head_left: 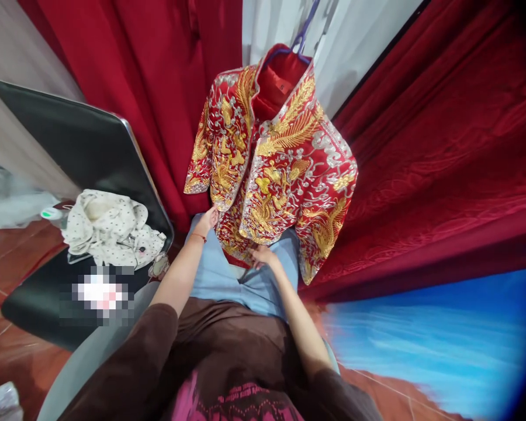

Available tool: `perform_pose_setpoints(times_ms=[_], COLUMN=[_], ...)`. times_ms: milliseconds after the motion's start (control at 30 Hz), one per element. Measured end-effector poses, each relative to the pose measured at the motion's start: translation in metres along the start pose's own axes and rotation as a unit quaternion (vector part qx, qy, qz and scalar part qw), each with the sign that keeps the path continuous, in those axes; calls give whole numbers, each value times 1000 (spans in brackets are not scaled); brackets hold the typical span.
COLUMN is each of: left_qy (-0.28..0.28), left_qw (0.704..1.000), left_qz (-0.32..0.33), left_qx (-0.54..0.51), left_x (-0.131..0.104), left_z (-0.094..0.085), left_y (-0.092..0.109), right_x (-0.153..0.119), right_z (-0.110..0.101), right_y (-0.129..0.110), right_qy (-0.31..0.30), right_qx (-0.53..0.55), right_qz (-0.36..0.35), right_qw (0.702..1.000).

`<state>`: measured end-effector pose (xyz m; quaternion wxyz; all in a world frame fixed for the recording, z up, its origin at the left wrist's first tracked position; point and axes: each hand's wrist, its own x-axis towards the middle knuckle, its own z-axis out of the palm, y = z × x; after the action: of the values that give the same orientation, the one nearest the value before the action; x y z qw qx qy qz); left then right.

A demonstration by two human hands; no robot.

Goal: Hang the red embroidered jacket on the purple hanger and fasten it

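A red jacket with dense gold and silver embroidery hangs upright on a purple hanger in front of my knees. Its front stands apart, and an embroidered red piece shows between and below the two front panels. My left hand is closed in a pinch on the lower hem of the left front panel. At the bottom edge of the other panel, my right hand has its fingers curled at the hem, partly hidden by the cloth.
Left of me stands a black chair holding a bundled white dotted cloth and a blurred-out item. Red curtains hang on both sides of the jacket. A bright blue sheet-like surface lies at lower right above the tiled floor.
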<state>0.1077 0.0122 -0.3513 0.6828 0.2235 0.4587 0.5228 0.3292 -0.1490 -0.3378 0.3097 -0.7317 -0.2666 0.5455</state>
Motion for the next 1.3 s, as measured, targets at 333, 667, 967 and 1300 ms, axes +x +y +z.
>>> perform_pose_setpoints(times_ms=[333,667,967,1300], left_qy=[-158,-128,-78,-46], left_qw=[978,983,985,987], left_qz=[-93,-113,-150,-149], left_qx=[101,61,31,21], left_x=[-85,-113,-104,-107], left_z=[18,25,17,18], left_y=[-68,-117,-103,-101], right_x=[38,33,12,42], right_z=[14,-9,8,9], right_y=[-9,10,15,-1], right_qy=[-79,8,-72,-39], right_qx=[290,413,385,446], right_qz=[4,-62,-32,-36], right_qw=[954,909,919,894])
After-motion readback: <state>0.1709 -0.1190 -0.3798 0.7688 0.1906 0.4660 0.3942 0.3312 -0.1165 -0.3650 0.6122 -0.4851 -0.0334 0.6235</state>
